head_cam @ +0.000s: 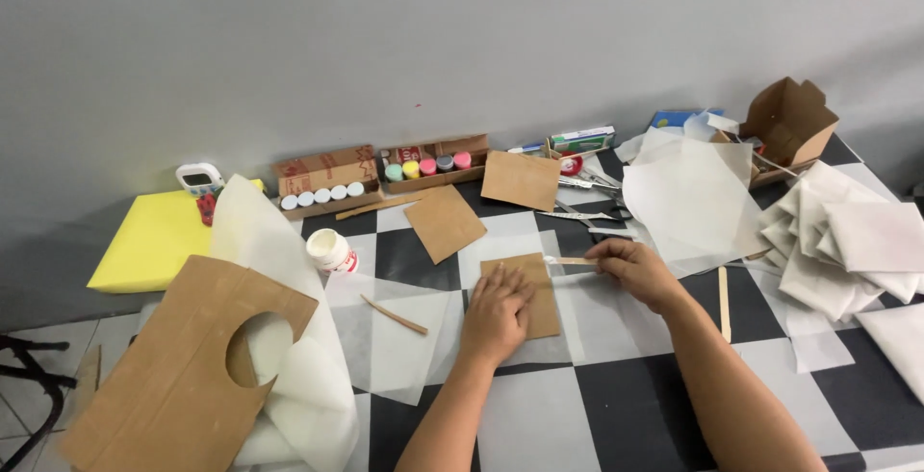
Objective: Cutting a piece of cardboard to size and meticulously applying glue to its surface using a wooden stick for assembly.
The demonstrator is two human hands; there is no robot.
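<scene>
- Two bare hands work over a checkered black-and-white table (635, 405), both forearms reaching in from the near edge.
- The left hand (496, 313) lies flat, fingers released and spread, pressing down on a small brown cardboard square (542, 310) that rests on a sheet of translucent paper (409, 342).
- The right hand (635, 270) pinches a flat wooden stick (570, 260) between thumb and fingers; the stick's far tip touches the upper edge of the cardboard square.
- A judgement: the stick seems to carry glue, so a drip or smear past the card's edge could stick the card to the paper beneath; if the flat palm lifts, the card may slide under the stick's push.
- Just left, a thin brown stick (395, 315) lies loose, and a second flat wooden stick (724, 291) lies to the right.
- Near left, a large cardboard panel with a round hole (178, 376) leans over white paper.
- Further back stand an open white glue jar (332, 251) and two more cardboard squares (443, 223).
- A heap of folded white paper sheets (847, 241) sits right.
- Along the wall: two boxes of paint pots (423, 166), scissors (582, 183), a yellow block (154, 239), and an open cardboard box (789, 121).
</scene>
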